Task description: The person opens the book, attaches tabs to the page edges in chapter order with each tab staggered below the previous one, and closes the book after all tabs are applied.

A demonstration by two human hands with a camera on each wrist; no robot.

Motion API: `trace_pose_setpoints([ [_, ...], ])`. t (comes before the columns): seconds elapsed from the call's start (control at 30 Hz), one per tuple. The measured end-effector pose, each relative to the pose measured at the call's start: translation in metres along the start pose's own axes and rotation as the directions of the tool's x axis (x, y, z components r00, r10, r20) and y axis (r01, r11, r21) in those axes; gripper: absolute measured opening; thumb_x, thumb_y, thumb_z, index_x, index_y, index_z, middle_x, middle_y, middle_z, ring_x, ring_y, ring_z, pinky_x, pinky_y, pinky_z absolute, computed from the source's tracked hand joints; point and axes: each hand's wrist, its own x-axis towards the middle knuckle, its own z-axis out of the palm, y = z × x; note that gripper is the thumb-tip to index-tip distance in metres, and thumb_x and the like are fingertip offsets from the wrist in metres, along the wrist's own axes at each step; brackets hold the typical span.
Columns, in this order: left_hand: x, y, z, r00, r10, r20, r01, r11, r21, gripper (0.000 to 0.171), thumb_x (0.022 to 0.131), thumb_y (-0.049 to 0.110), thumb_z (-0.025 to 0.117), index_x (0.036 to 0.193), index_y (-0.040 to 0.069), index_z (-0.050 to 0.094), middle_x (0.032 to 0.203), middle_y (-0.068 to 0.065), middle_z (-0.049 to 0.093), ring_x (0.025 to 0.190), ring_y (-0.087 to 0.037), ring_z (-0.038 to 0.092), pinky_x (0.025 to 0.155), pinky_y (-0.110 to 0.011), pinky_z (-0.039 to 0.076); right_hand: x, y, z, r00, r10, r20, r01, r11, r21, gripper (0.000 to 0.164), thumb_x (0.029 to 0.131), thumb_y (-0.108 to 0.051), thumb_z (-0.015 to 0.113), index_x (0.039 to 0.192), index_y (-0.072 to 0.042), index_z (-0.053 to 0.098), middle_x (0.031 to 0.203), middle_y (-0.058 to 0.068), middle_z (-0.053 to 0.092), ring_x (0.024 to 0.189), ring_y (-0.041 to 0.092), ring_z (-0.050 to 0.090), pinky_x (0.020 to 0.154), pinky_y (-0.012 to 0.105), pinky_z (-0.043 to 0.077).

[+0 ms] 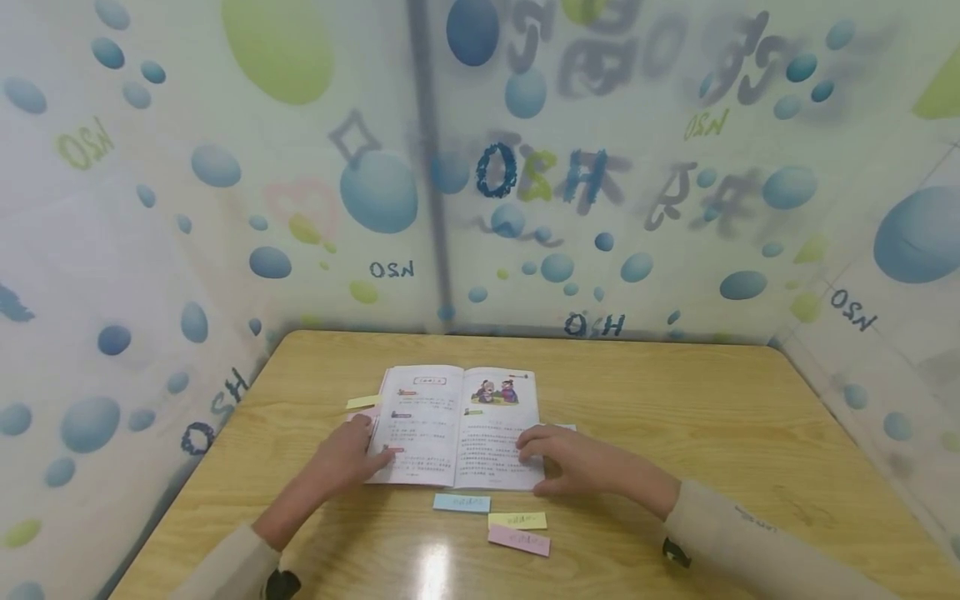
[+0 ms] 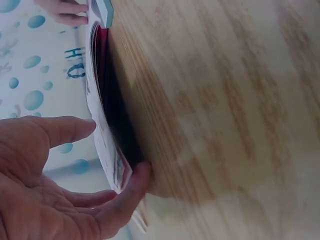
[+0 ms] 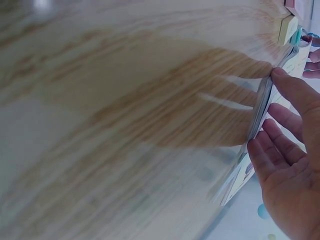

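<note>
An open book (image 1: 497, 454) lies on the wooden table, text on both pages and a coloured picture at the top of the right one. My left hand (image 1: 347, 457) holds its left edge, the thumb over the page; in the left wrist view a fingertip (image 2: 142, 172) sits at the book's corner, low by the tabletop. At the opposite edge, my right hand (image 1: 577, 460) grips the book between thumb and fingers. The right wrist view shows the thumb (image 3: 280, 75) against the book's side. Some fingertips of the left hand are hidden in the head view.
In front of the book lie small note pads with writing: blue (image 1: 461, 502), yellow (image 1: 517, 521) and pink (image 1: 519, 540), the last two overlapping. Another yellow pad (image 1: 362, 402) shows beyond the book's left edge. Patterned sheet walls (image 1: 645, 208) enclose the table (image 1: 675, 392) at the back and sides.
</note>
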Motion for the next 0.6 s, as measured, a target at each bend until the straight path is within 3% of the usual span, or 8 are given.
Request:
trace_pose_setpoints([
  [0.17,-0.001,-0.005,-0.002,0.999,-0.041,-0.013,0.04,0.996,-0.073,0.06,0.089,0.016,0.077,0.128,-0.021,0.049,0.093,-0.015,0.061,0.079,-0.023,0.054,0.066,-0.036,0.048,-0.001,0.0,-0.001,1.0,-0.005,-0.005,0.005,1.0,0.003,0.041,0.088,-0.026,0.082,0.124,-0.012,0.069,0.14,0.005,0.056,0.134,0.025,0.048,0.112,0.041,0.038],
  [0.33,-0.004,-0.004,-0.01,0.997,0.002,-0.079,-0.015,0.986,-0.166,0.056,0.091,0.012,0.075,0.132,-0.017,0.051,0.11,-0.024,0.065,0.087,-0.026,0.065,0.069,-0.037,0.056,0.0,0.002,-0.001,1.0,0.018,0.009,-0.018,1.0,0.024,0.041,0.088,-0.027,0.082,0.125,-0.014,0.069,0.14,0.002,0.055,0.134,0.023,0.047,0.112,0.041,0.038],
  [0.47,-0.008,0.009,-0.02,0.99,0.043,-0.135,-0.075,0.967,-0.243,0.051,0.095,0.009,0.069,0.137,-0.012,0.049,0.125,-0.028,0.06,0.091,-0.029,0.069,0.068,-0.036,0.059,0.0,0.002,-0.003,1.0,0.016,0.009,-0.016,0.999,0.037,0.04,0.088,-0.027,0.082,0.124,-0.014,0.069,0.14,0.002,0.055,0.134,0.022,0.047,0.112,0.04,0.038],
  [0.6,-0.009,0.034,-0.029,0.979,0.093,-0.18,-0.145,0.943,-0.3,0.048,0.097,0.008,0.063,0.14,-0.009,0.048,0.127,-0.025,0.06,0.091,-0.03,0.07,0.063,-0.032,0.058,-0.001,0.001,-0.006,1.0,0.001,-0.003,-0.001,0.999,0.036,0.04,0.087,-0.023,0.083,0.123,-0.011,0.069,0.14,0.005,0.056,0.133,0.025,0.048,0.111,0.042,0.039],
])
